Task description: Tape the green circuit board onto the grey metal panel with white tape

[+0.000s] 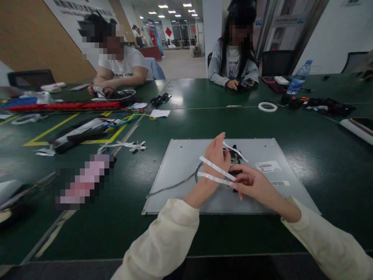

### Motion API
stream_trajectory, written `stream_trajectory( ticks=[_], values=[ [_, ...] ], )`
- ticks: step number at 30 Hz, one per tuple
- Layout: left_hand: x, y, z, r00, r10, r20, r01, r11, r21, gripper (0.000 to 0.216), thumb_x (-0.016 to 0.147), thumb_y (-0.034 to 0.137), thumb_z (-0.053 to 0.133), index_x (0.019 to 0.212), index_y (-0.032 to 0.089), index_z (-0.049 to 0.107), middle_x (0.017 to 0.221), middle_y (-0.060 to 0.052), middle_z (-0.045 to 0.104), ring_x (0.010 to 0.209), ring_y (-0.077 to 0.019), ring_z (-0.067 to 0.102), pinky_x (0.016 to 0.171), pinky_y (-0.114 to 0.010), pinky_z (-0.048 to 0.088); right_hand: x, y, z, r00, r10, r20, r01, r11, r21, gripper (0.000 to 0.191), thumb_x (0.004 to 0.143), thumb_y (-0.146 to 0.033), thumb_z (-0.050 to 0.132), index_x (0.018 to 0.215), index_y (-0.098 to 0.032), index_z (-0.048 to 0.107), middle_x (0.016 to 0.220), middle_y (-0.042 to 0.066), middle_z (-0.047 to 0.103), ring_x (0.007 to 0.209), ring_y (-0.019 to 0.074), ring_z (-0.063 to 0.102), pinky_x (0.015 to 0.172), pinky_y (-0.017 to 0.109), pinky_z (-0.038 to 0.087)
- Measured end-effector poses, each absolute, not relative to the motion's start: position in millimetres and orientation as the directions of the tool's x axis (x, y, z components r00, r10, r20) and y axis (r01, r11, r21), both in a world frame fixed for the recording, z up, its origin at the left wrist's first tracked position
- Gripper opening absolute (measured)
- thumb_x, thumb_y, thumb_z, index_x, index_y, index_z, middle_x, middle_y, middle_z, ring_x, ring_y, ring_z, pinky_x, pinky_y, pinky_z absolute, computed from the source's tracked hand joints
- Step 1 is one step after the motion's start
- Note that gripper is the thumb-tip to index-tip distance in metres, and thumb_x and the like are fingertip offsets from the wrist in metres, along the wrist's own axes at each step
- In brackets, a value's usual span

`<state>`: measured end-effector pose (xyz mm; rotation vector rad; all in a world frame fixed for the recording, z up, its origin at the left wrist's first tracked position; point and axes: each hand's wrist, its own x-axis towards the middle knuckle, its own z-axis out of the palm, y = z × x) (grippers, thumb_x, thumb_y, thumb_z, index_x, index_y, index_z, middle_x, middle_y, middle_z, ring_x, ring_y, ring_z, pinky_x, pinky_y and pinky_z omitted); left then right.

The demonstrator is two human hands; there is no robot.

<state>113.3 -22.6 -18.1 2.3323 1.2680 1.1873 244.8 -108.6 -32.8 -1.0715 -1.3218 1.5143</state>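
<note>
My left hand (216,157) is raised above a flat grey panel (177,167), its fingers stretched upward and thumb apart. Two narrow white tape strips (217,169) run across the back of this hand and wrist. My right hand (254,182) pinches their right ends between thumb and fingers. Another white strip (237,151) shows just right of my left fingers. Behind both hands, a black device with an exposed circuit board (234,157) sits on the panel, partly hidden. A grey cable (175,185) curves from near my left wrist to the panel's left edge.
Left of the panel lie a pixelated pink object (87,181) and white tape scraps (131,146). Farther off are a tape roll (267,107), a water bottle (299,77) and black items (329,105). Two people sit across the green table (198,124).
</note>
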Motion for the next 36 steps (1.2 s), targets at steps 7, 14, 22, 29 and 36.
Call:
stream_trajectory(
  ticks=[7, 14, 22, 29, 36],
  values=[
    [108.5, -17.3, -13.6, 0.272, 0.756, 0.595, 0.604, -0.615, 0.506, 0.049, 0.082, 0.007, 0.044, 0.130, 0.013, 0.038, 0.130, -0.015, 0.050, 0.120, -0.0239, 0.048, 0.103, -0.043, 0.040, 242.0, -109.7, -30.6, -0.252, 0.966, -0.058, -0.086, -0.082, -0.993, 0.057, 0.072, -0.025, 0.073, 0.120, -0.022, 0.044, 0.066, -0.004, 0.064, 0.056, 0.0104, 0.061, 0.057, 0.022, 0.048],
    [78.9, 14.7, -4.4, 0.122, 0.822, 0.557, 0.466, -0.543, 0.698, 0.039, 0.081, 0.009, 0.047, 0.120, 0.016, 0.048, 0.110, -0.009, 0.063, 0.105, -0.0195, 0.059, 0.095, -0.039, 0.045, 266.5, -108.0, -10.5, -0.237, 0.966, -0.107, -0.059, -0.124, -0.990, 0.063, 0.073, -0.026, 0.067, 0.129, -0.023, 0.039, 0.068, -0.003, 0.062, 0.055, 0.0098, 0.055, 0.041, 0.018, 0.029],
    [57.6, -28.9, 11.4, 0.473, 0.840, 0.267, 0.291, -0.435, 0.852, 0.022, 0.088, 0.021, 0.045, 0.101, 0.017, 0.061, 0.088, -0.004, 0.068, 0.084, -0.0152, 0.064, 0.073, -0.028, 0.051, 307.7, -100.0, -24.1, -0.046, 0.982, -0.182, 0.149, -0.174, -0.973, 0.038, 0.074, -0.036, 0.060, 0.107, -0.018, 0.053, 0.064, -0.003, 0.055, 0.053, 0.0090, 0.046, 0.043, 0.019, 0.028],
    [74.8, -87.5, 3.4, 0.465, 0.840, 0.280, 0.428, -0.489, 0.760, 0.024, 0.084, 0.011, 0.044, 0.097, 0.018, 0.063, 0.095, -0.005, 0.068, 0.085, -0.0166, 0.065, 0.069, -0.029, 0.054, 302.7, -112.3, -47.5, 0.107, 0.992, -0.060, 0.359, -0.095, -0.929, 0.035, 0.077, -0.046, 0.059, 0.098, -0.019, 0.054, 0.060, -0.003, 0.055, 0.050, 0.0106, 0.048, 0.047, 0.023, 0.035],
    [102.8, -140.0, -22.4, 0.397, 0.861, 0.317, 0.554, -0.500, 0.665, 0.040, 0.088, 0.013, 0.040, 0.127, 0.017, 0.048, 0.123, -0.011, 0.059, 0.112, -0.0210, 0.057, 0.097, -0.039, 0.047, 296.6, -112.2, -49.7, 0.131, 0.990, 0.053, 0.536, -0.026, -0.844, 0.025, 0.079, -0.039, 0.056, 0.095, -0.020, 0.056, 0.061, -0.002, 0.060, 0.057, 0.0143, 0.056, 0.057, 0.027, 0.039]
  ],
)
